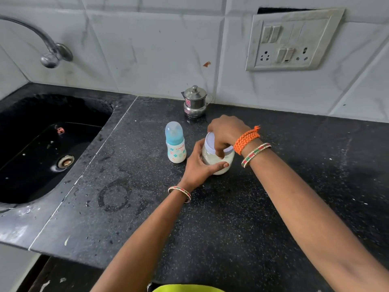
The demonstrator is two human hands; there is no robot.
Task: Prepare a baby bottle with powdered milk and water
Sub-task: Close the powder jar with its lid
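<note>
A glass jar of milk powder (pixel 219 163) stands on the black counter (pixel 231 218), its white lid (pixel 210 142) still on. My left hand (pixel 200 165) wraps the jar's body; my right hand (pixel 226 131) grips the lid from above. I judge I am opening the powder. Next, the lid needs twisting off. Just left, apart, stands the capped baby bottle (pixel 175 143); a lidded steel pot (pixel 194 102) sits behind, a sink (pixel 42 144) far left.

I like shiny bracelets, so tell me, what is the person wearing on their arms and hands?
Both arms are bare, with no sleeves. The right wrist wears a thick braided orange thread band and a thin bangle patterned in red, green and gold. The left wrist wears one matching thin bangle. I cannot make out any rings.
</note>
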